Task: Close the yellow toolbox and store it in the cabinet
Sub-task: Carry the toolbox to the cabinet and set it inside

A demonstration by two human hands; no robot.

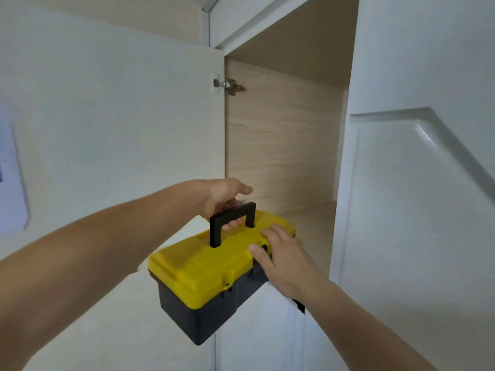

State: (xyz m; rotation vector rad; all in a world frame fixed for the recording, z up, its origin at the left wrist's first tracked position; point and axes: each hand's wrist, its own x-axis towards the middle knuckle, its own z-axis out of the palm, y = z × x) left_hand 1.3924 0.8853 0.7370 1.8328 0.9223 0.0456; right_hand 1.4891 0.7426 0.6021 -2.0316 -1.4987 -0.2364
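Note:
The yellow toolbox point(203, 271), with a yellow lid, dark grey base and black handle, is closed and hangs in the air at the mouth of the open cabinet point(281, 145). My left hand point(222, 199) grips the raised handle from behind, fingers curled under the bar. My right hand point(278, 255) rests flat on the lid's right front edge, thumb near the latch. The box's far end reaches over the cabinet's wooden shelf floor; its near end sticks out past the front edge.
The white cabinet door point(112, 135) stands swung open to the left, on a metal hinge point(229, 86). A white panelled door or wall point(417, 196) bounds the opening on the right. Below are closed white lower doors point(257, 330). The wood-lined cabinet interior holds nothing visible.

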